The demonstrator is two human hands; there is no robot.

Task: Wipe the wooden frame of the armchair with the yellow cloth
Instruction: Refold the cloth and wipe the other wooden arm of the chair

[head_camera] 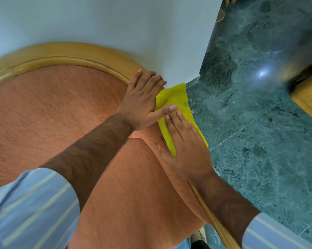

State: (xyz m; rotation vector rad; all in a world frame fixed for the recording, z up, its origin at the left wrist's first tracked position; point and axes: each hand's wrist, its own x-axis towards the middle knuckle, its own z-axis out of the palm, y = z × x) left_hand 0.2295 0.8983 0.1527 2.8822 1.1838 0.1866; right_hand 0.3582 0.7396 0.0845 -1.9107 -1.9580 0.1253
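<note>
One yellow cloth [178, 103] lies draped over the right edge of the armchair's wooden frame [65, 54]. Your left hand [142, 103] rests flat, grip released, thumb pinning the cloth. Your right hand [185, 146] presses it with fingers extended, grasping nothing. Both striped sleeves [31, 209] are rolled back. No writing is legible.

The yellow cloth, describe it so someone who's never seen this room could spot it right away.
Find the armchair with orange upholstery and a curved wooden frame against the white wall. At its right edge, beside the green marble floor, both hands press a crumpled yellow cloth. It is the only bright yellow fabric there.
</note>
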